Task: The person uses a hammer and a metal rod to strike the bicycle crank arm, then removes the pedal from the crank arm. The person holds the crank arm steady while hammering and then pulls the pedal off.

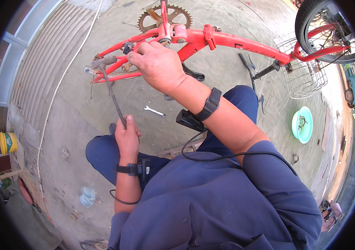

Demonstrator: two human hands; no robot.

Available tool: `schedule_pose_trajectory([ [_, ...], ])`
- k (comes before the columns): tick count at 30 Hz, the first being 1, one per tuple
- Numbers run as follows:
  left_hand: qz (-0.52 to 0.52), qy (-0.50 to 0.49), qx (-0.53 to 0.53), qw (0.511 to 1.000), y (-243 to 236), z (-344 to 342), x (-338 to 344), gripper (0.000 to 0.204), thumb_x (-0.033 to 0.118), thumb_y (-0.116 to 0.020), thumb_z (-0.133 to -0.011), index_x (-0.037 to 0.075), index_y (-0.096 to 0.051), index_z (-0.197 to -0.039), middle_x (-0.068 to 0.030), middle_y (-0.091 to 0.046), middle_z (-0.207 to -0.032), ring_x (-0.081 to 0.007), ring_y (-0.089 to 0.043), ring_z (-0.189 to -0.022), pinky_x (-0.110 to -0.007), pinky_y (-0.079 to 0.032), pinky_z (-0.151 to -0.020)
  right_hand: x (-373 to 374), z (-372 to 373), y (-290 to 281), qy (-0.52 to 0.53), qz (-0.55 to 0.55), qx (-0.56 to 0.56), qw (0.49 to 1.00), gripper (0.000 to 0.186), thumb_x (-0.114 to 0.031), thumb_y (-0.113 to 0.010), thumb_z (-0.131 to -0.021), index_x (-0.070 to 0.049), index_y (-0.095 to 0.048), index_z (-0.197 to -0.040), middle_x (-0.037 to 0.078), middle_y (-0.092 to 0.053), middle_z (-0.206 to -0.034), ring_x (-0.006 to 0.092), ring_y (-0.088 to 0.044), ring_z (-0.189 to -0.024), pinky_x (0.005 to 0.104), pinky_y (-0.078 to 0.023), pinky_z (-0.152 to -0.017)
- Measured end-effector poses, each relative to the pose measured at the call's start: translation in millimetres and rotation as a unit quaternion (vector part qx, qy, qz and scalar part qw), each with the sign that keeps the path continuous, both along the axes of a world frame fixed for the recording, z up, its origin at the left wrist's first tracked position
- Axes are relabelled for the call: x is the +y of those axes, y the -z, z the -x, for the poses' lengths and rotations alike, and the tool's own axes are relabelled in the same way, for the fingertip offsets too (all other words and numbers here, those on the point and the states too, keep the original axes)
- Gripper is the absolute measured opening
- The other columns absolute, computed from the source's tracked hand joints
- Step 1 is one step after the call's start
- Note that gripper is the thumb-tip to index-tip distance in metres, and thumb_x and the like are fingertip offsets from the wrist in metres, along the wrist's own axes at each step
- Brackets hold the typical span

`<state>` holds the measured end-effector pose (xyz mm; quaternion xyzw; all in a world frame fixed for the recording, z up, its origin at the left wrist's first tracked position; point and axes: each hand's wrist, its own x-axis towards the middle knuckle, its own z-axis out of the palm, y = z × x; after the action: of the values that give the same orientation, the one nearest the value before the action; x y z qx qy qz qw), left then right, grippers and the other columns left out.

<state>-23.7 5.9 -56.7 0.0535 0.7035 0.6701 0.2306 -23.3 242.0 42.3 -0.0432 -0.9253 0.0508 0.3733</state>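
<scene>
My left hand (126,132) is closed round the handle of a hammer (111,89). Its dark metal head is up beside the rear of a red bicycle frame (235,41). Against the frame's crank area, my right hand (159,66) is closed on a short rod (126,66). Only the rod's rounded brown end sticks out, toward the hammer head; my fingers hide most of it. Just beyond that hand sits the metal bottom bracket shell (166,40). A toothed chainring (146,21) with a rusty crank shows behind the frame.
On the concrete floor between my knees and the frame lies a wrench (155,111). To the right are a wire basket (302,81), a wheel (310,25), handlebars (249,68) and a mint-green basin (296,125) with small parts. A pale hose (52,109) runs along the left.
</scene>
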Motion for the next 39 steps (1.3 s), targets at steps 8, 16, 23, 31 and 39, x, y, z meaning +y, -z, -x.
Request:
schedule_pose_trajectory([
  [8,-0.001,-0.005,-0.006,1.0,-2,-1,0,0.026,0.027,-0.058,-0.107,0.001,-0.058,-0.107,-0.0005,-0.051,-0.069,-0.0089,-0.049,-0.056,-0.027,-0.047,-0.054,4,14,2,-0.007,0.009,0.027,1.0,0.017,-0.017,-0.067,-0.087,-0.02,-0.072,-0.103,-0.001,-0.063,-0.091,0.0196,-0.066,-0.083,0.0343,-0.056,-0.064],
  [16,0.003,0.003,0.008,1.0,-1,-1,-2,0.028,0.028,-0.058,-0.107,0.0,-0.059,-0.108,-0.0008,-0.052,-0.069,-0.0086,-0.05,-0.057,-0.027,-0.047,-0.054,33,1,-14,-0.029,0.074,0.09,0.993,0.011,-0.019,-0.072,-0.09,-0.021,-0.074,-0.101,-0.003,-0.065,-0.084,0.0203,-0.064,-0.077,0.0388,-0.036,-0.082],
  [23,0.011,0.004,0.004,1.0,-1,-2,1,0.026,0.025,-0.052,-0.11,0.0,-0.058,-0.113,0.0007,-0.045,-0.065,-0.0094,-0.045,-0.056,-0.028,-0.045,-0.055,15,10,-7,0.024,0.037,0.047,0.998,0.021,-0.011,-0.07,-0.085,-0.017,-0.071,-0.105,-0.001,-0.065,-0.087,0.0205,-0.066,-0.083,0.0355,-0.054,-0.071],
  [31,-0.021,0.043,0.033,0.998,-31,-15,-7,0.037,0.034,-0.042,-0.113,0.0,-0.057,-0.111,-0.0019,-0.051,-0.069,-0.0099,-0.049,-0.059,-0.027,-0.045,-0.058,28,4,-17,0.019,0.032,0.014,0.999,0.023,-0.011,-0.069,-0.084,-0.017,-0.071,-0.106,0.0,-0.064,-0.087,0.0221,-0.068,-0.084,0.0369,-0.055,-0.065],
  [39,-0.041,0.092,0.137,0.985,-59,-30,-6,0.037,0.032,-0.039,-0.114,-0.001,-0.055,-0.11,-0.0022,-0.05,-0.071,-0.0104,-0.047,-0.063,-0.028,-0.044,-0.06,20,10,-7,0.014,0.055,0.06,0.997,0.025,-0.009,-0.069,-0.084,-0.017,-0.071,-0.108,0.0,-0.066,-0.089,0.0233,-0.069,-0.083,0.0381,-0.055,-0.061],
])
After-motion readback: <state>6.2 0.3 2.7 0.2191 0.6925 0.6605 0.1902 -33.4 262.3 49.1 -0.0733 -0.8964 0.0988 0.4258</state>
